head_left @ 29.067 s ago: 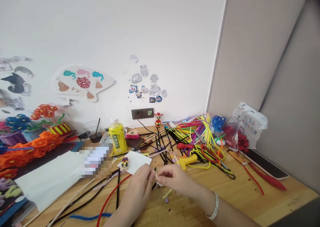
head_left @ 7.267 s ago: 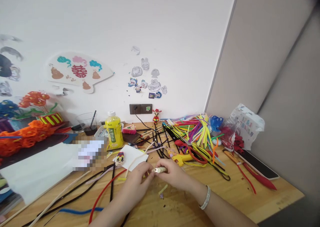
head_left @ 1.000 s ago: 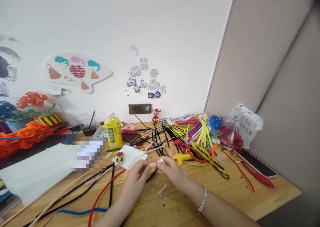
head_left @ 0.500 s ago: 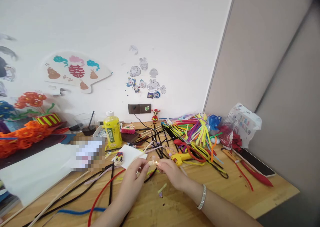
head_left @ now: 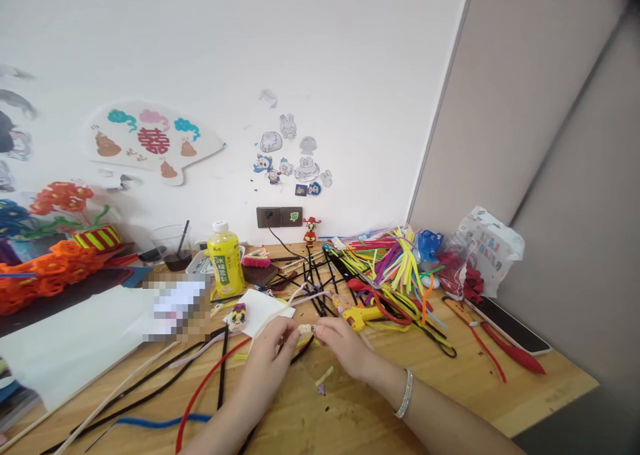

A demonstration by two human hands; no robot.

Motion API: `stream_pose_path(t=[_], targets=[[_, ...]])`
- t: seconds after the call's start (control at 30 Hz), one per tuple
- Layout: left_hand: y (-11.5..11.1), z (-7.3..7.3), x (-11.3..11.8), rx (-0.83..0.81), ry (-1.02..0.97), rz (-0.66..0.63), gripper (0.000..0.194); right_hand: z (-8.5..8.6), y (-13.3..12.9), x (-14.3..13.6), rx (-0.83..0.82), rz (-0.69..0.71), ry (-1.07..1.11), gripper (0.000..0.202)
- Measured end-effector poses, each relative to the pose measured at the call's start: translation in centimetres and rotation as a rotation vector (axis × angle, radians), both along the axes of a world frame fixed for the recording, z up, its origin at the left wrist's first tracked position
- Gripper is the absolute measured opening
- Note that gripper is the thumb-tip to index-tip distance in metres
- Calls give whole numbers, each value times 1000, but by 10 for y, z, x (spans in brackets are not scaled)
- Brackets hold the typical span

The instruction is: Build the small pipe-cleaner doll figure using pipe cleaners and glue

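Pinched between the thumb and fingers of my left hand [head_left: 273, 345] is a small cream-coloured fuzzy piece of pipe cleaner [head_left: 305, 329]. My right hand [head_left: 345, 348] is closed just to the right of it, around a lighter [head_left: 313, 329] that is mostly hidden; only its dark tip shows, at the end of the cream piece. Whether tip and piece touch, I cannot tell. Behind my left hand lies a white paper sheet [head_left: 257, 308], with a small doll head [head_left: 239, 316] in red, blue and yellow at its left edge. Below my hands lies a yellowish scrap [head_left: 325, 375].
Beyond my right hand sits a yellow glue gun [head_left: 361, 317], before a heap of coloured pipe cleaners [head_left: 395, 261]. A yellow drink bottle [head_left: 227, 261] stands back left. Red-handled pliers [head_left: 513, 348] and a phone [head_left: 510, 325] lie right. A red-hatted figure [head_left: 310, 231] stands by the wall.
The small bright flame that glowed between my fingertips at the cream piece has gone out. My hands hold almost the same position.
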State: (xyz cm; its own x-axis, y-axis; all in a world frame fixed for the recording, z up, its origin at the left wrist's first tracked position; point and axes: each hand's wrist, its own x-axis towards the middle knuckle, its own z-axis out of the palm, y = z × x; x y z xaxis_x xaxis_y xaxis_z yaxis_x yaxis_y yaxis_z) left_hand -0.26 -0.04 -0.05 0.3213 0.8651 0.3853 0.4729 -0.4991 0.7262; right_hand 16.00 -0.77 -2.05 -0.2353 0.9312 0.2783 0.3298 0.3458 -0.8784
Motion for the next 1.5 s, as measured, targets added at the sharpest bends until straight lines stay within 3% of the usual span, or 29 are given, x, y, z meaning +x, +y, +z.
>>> stream_pose_path(t=[0.67,1.1,1.33,1.5], targets=[[-3,8,-1,-5,-74,65,21,1,-1,-3,2,-28,-46,27],[-2,5,0,-3,-98,63,20,-1,-1,-3,40,-23,-92,27],[-3,5,0,-13,-88,64,21,0,0,-6,-13,-32,-26,28],[-3,6,0,-34,-87,53,24,1,1,-6,-90,2,176,25]])
